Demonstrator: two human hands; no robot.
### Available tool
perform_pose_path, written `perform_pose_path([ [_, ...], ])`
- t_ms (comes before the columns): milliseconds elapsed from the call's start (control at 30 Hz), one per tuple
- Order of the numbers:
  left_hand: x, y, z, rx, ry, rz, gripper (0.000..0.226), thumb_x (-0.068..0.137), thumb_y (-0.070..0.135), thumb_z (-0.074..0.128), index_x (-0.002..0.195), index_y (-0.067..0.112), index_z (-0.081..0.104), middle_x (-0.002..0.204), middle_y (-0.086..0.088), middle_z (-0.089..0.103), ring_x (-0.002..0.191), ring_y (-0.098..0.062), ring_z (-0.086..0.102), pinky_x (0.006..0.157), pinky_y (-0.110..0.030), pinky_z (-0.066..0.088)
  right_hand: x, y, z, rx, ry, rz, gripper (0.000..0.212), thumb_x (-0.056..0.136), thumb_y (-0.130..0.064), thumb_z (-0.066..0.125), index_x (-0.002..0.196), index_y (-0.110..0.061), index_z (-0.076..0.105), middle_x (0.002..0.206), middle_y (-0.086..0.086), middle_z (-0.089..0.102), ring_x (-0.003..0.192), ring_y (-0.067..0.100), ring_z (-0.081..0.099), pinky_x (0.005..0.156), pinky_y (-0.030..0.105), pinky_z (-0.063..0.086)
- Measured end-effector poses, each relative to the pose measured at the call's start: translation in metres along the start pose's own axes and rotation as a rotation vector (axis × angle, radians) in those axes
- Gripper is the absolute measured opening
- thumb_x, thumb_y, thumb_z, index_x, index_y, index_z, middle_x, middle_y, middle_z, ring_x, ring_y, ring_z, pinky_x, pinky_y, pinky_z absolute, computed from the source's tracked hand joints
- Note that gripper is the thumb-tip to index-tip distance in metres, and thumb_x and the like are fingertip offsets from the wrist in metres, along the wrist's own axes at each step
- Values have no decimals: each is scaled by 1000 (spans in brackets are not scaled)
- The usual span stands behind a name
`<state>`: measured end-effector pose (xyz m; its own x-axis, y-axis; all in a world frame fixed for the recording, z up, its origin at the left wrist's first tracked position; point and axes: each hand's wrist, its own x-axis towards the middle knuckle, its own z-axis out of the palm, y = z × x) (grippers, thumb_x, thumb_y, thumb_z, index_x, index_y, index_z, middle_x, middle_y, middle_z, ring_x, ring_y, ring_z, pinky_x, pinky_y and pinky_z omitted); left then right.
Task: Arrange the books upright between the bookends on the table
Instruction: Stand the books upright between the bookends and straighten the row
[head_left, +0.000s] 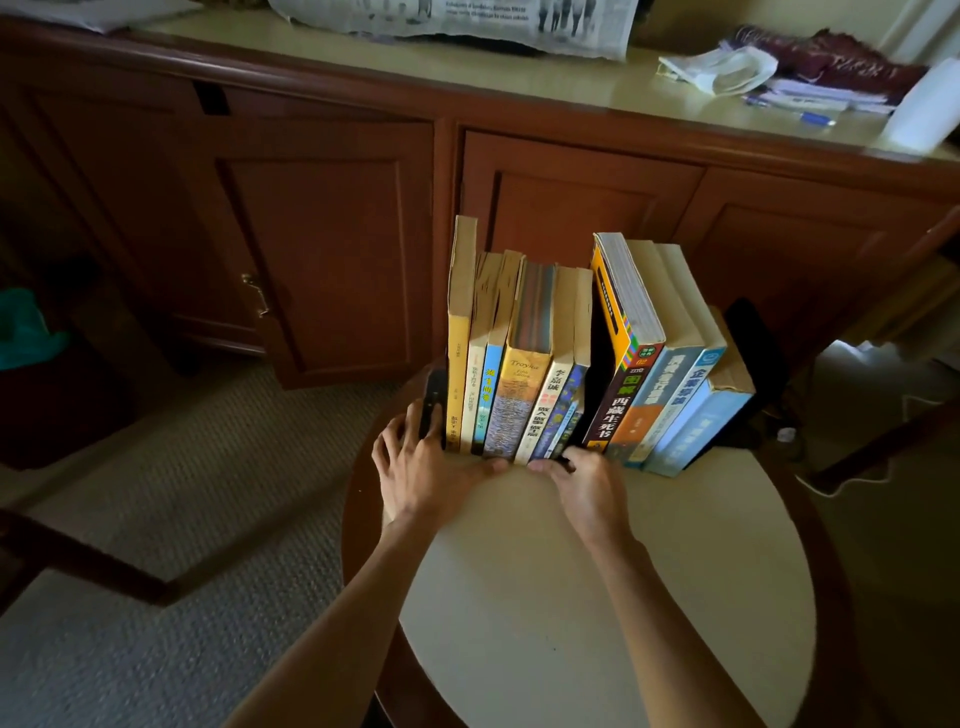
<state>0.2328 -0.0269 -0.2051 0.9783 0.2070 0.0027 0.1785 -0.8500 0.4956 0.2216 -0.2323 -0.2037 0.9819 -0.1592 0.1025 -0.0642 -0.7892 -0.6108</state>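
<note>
Two groups of books stand on the round table. The left group is upright against the black left bookend. The right group leans right onto the black right bookend. A dark gap separates the groups. My left hand grips the left bookend with its fingers, and its thumb lies along the foot of the spines. My right hand holds the foot of the dark blue book that ends the left group, thumb in front and fingers curled into the gap.
A wooden cabinet with a pale countertop stands close behind the table, with a newspaper, papers and a pen on it. A dark chair arm reaches in at the lower left over the carpet.
</note>
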Motion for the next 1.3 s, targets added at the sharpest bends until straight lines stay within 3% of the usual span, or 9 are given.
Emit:
perform_pose_path([
  [100, 1, 0, 0, 3, -7, -6, 131, 42, 109, 36, 153, 39, 31, 164, 6, 17, 147, -26, 8, 120, -49, 10, -1, -2, -1, -22, 1, -7, 44, 77, -57, 72, 74, -13, 68, 57, -1, 62, 49, 18, 54, 46, 30, 35],
  [367, -2, 1, 1, 0, 20, -13, 128, 44, 109, 33, 152, 40, 33, 163, 11, 21, 147, -23, 11, 121, -47, 13, -2, -4, 10, -179, 52, 16, 59, 69, -74, 65, 85, -17, 63, 69, 0, 67, 62, 22, 63, 54, 36, 53],
  [567, -3, 1, 1, 16, 29, -6, 127, 47, 109, 29, 152, 39, 33, 164, 10, 20, 148, -22, 10, 121, -46, 10, -2, -5, 12, -209, 73, 19, 59, 70, -73, 64, 84, -16, 63, 71, 1, 69, 60, 20, 63, 51, 31, 51],
  [733, -4, 2, 0, 10, 39, 3, 123, 48, 109, 31, 151, 40, 34, 163, 10, 23, 147, -24, 13, 121, -47, 13, 0, -6, 11, -190, 77, 32, 56, 70, -71, 68, 82, -17, 64, 69, 1, 68, 57, 20, 61, 48, 26, 40],
  [900, -6, 5, -3, 7, 47, 9, 122, 48, 108, 30, 150, 41, 34, 162, 9, 25, 147, -25, 14, 120, -47, 13, 1, -6, 13, -210, 74, 57, 58, 69, -73, 67, 83, -17, 64, 71, 3, 69, 61, 23, 64, 50, 29, 45],
  [1100, -4, 4, -2, 10, 33, 10, 122, 47, 108, 33, 150, 41, 34, 162, 8, 24, 146, -25, 15, 120, -49, 13, 0, -6, 9, -173, 50, 14, 57, 68, -72, 68, 84, -16, 63, 70, 0, 68, 55, 17, 59, 48, 24, 37],
  [1300, -3, 2, 0, 20, 26, 19, 116, 51, 107, 33, 148, 42, 37, 162, 8, 24, 145, -26, 15, 118, -49, 13, -3, -14, 8, -216, 107, 34, 74, 60, -86, 57, 83, -16, 62, 74, -3, 69, 62, 19, 65, 52, 28, 51],
])
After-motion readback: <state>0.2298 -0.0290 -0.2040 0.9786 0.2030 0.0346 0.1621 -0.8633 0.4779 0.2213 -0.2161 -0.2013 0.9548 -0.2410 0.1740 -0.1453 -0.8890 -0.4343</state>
